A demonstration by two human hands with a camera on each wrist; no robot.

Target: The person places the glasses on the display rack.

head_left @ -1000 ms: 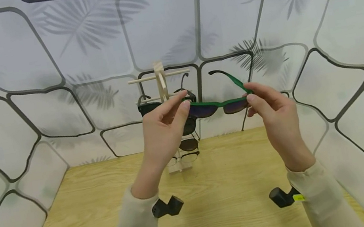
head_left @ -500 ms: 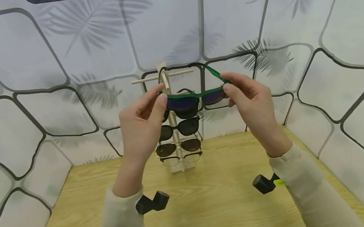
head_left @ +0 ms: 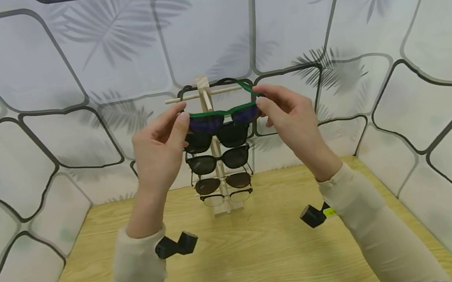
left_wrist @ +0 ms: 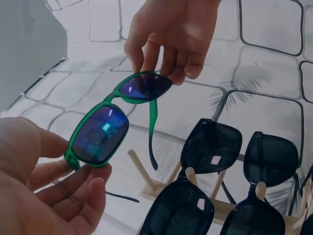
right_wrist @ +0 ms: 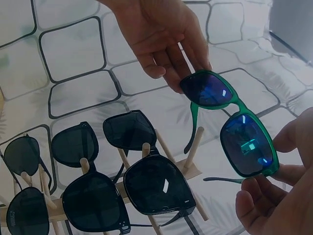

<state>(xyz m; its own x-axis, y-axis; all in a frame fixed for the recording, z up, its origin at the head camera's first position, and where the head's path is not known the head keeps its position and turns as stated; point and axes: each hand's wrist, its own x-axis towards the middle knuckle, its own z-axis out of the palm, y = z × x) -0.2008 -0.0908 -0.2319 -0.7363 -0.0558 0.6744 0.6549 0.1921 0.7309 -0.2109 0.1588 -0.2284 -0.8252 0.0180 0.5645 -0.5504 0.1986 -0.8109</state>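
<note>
Green-framed sunglasses (head_left: 225, 112) with blue mirrored lenses are held up level, arms unfolded and pointing toward the stand. My left hand (head_left: 158, 149) pinches them at the left hinge, and my right hand (head_left: 292, 120) pinches the right hinge. Behind them rises a wooden glasses stand (head_left: 202, 85); its top peg (head_left: 228, 89) bears no glasses. Just below the green frame hangs a pair of large black sunglasses (head_left: 232, 135). In the left wrist view a gap shows between the green sunglasses (left_wrist: 100, 134) and the stand's end pegs (left_wrist: 142, 169).
Lower on the stand hang another black pair (head_left: 235, 158), brown-lensed sunglasses (head_left: 239, 180) and clear half-rim glasses (head_left: 241, 196). The stand is on a wood-grain table (head_left: 247, 267), close to the patterned back wall (head_left: 207, 29). Side walls flank the table.
Both hands have carried the green sunglasses leftward and slightly up, from right of the stand to in front of its upper part. The grip at both hinges is unchanged.
</note>
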